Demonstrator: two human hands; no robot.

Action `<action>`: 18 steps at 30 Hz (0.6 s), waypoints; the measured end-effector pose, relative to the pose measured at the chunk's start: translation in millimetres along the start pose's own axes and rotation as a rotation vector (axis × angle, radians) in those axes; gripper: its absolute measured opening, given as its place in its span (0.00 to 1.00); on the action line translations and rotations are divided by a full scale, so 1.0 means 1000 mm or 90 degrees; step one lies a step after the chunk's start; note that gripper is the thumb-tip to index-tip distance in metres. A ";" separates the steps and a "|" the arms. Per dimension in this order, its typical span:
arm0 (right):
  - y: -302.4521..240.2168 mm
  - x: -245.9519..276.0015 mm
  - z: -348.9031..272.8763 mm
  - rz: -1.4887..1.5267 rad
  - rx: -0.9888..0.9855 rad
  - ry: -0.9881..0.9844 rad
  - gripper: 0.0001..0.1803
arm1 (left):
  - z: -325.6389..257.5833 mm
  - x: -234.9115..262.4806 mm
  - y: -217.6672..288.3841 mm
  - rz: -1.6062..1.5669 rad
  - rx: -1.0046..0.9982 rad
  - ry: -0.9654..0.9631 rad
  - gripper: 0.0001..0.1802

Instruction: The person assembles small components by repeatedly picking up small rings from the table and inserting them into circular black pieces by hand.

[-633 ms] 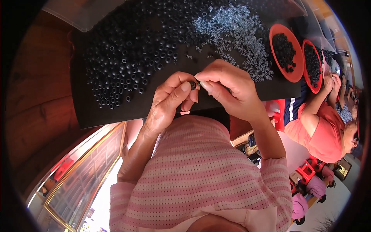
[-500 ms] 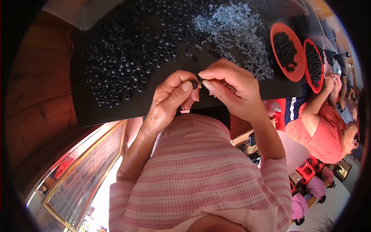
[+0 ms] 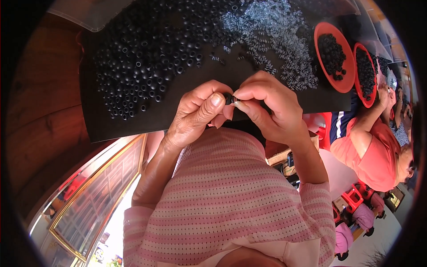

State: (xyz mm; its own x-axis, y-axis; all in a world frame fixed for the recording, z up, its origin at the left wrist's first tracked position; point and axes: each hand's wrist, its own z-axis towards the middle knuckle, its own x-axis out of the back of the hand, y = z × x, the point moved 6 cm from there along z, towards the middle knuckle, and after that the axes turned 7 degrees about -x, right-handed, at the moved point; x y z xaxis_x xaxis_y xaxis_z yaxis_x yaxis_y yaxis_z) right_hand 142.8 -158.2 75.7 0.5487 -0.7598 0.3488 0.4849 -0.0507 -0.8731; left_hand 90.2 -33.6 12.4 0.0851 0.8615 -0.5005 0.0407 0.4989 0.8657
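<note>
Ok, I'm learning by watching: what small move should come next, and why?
Perhaps the right hand should press gently toward the small black piece: the left hand pinches it, and the right fingers are right at its side.

I am looking through the left fisheye on the head, which is pointing steeply down from above the grip, where the left hand (image 3: 195, 113) and right hand (image 3: 276, 109) are meeting a little above mid-view. It is hanging within close range, so the shirt (image 3: 235, 182) is filling the near side of the grip. Beyond the grip it is taking in the table (image 3: 142, 122); far right of the grip, its wide reach is catching a co-worker (image 3: 373, 151).
</note>
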 end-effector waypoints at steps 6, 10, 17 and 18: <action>0.002 -0.003 -0.006 -0.031 0.053 0.038 0.12 | 0.000 0.000 -0.005 0.024 0.014 0.006 0.23; 0.001 -0.006 -0.008 -0.076 0.102 0.054 0.13 | -0.001 0.002 -0.009 0.044 0.016 0.017 0.24; 0.001 -0.007 -0.010 -0.082 0.088 0.070 0.11 | -0.001 0.003 -0.010 0.071 0.007 0.011 0.24; -0.002 -0.005 -0.009 -0.082 0.086 0.070 0.11 | -0.001 0.003 -0.009 0.074 0.004 0.015 0.24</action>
State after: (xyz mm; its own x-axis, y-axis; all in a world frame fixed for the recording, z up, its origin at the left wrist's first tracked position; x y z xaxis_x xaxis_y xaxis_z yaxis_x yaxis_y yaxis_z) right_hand 132.6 -160.0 72.2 0.4026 -0.8191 0.4086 0.6374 -0.0696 -0.7674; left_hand 88.9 -35.3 2.6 0.0656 0.9155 -0.3970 0.0375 0.3953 0.9178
